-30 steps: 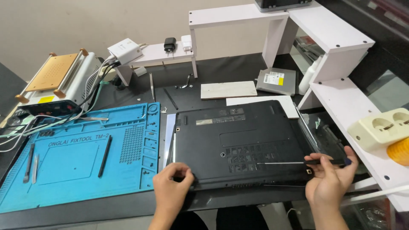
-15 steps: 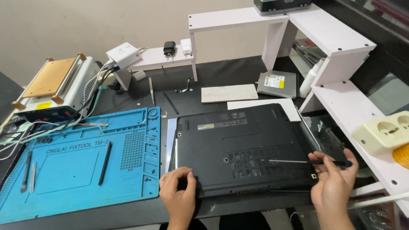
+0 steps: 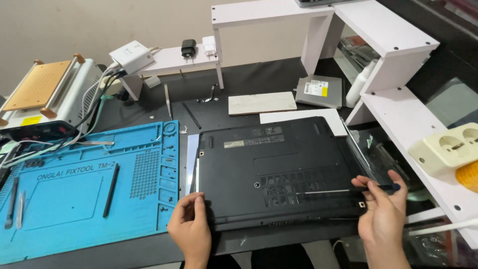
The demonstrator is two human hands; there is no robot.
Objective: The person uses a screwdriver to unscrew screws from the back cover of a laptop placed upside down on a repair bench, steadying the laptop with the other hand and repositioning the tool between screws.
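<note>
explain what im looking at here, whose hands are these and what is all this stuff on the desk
This is a single view from a camera worn on a person's head, looking down at their own bare hands. A black laptop lies upside down on a dark desk. The left hand grips its near left corner. The right hand holds a thin screwdriver, its tip resting on the laptop's underside. To the left lies a blue repair mat with a few slim tools. Behind the laptop sits a removed disc drive.

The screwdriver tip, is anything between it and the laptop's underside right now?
Nothing visible. The right hand holds the screwdriver low over the bare laptop base; the left hand grips the front-left corner.
</note>
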